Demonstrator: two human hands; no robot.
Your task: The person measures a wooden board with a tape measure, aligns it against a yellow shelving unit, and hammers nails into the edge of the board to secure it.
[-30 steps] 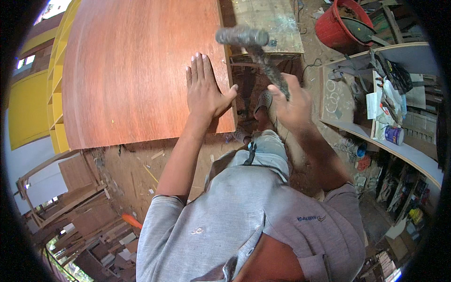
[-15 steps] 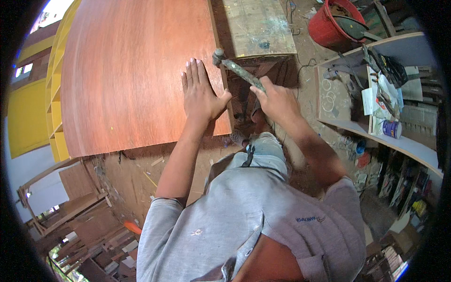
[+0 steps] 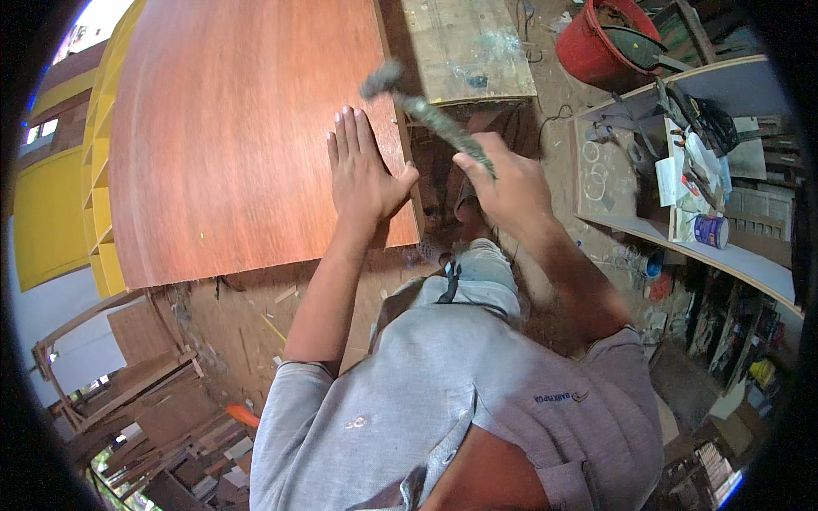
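Note:
A large reddish-brown plywood panel lies in front of me, its right edge running away from me. My left hand rests flat on it near that edge, fingers stretched forward and thumb out to the right. My right hand is wrapped round the handle of a hammer. The hammer's head, smeared by motion, is above the panel's right edge, just beyond my left fingertips. What lies right under the head I cannot make out.
Beyond the panel's right edge stands a paint-stained worktable. A red bucket sits at the far right, near an open wooden cabinet holding papers, bags and a purple can. Yellow shelving borders the left. Wood scraps lie lower left.
The hammer's head has risen off the panel's edge and swung slightly left, now blurred. My right hand has tilted with it. My left hand stays in place on the panel.

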